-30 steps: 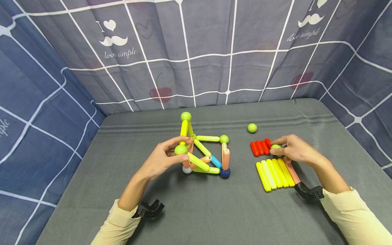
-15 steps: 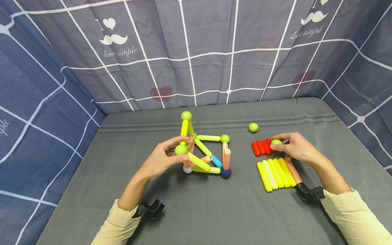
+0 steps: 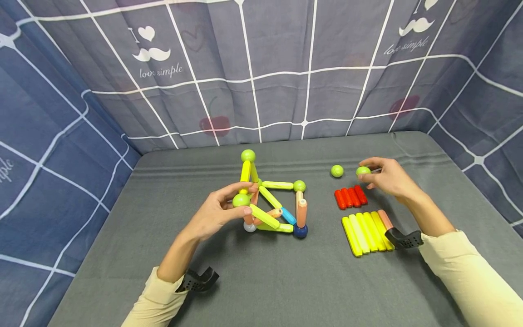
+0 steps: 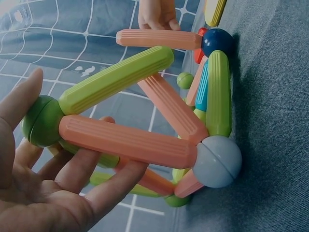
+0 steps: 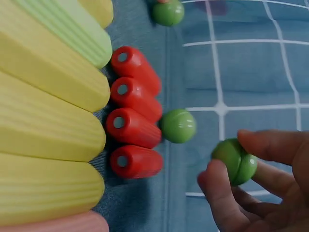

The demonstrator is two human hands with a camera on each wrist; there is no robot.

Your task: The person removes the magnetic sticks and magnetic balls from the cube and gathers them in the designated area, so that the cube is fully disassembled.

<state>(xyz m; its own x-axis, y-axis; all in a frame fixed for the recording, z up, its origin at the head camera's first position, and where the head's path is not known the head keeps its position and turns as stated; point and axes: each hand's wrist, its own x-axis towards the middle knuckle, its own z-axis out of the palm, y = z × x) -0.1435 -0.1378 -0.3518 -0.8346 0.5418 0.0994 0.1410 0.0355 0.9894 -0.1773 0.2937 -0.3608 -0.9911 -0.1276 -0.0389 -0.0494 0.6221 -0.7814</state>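
Observation:
My left hand (image 3: 213,211) grips a corner of a magnetic stick-and-ball frame (image 3: 278,185). Its thumb touches the green corner ball (image 4: 43,121), while the other fingers reach under and behind a salmon stick (image 4: 128,140). A white ball (image 4: 217,161) and a dark blue ball (image 3: 300,230) form lower corners on the table. From the blue one, a salmon stick (image 3: 302,213) stands upright with a free top end. On the right, my right hand (image 3: 390,178) pinches a loose green ball (image 5: 234,162) between thumb and fingers, above the table behind the short red sticks (image 3: 350,197).
Another green ball (image 3: 337,171) lies on the grey table (image 3: 261,281) near the red sticks. Several long yellow sticks (image 3: 367,232) lie side by side in front, with a salmon stick (image 3: 385,219) at their right end. A patterned curtain (image 3: 278,100) hangs behind.
My right hand has carried its green ball up and away from the red sticks, toward the table's back, uncovering the rightmost red stick. The left hand and frame stay put.

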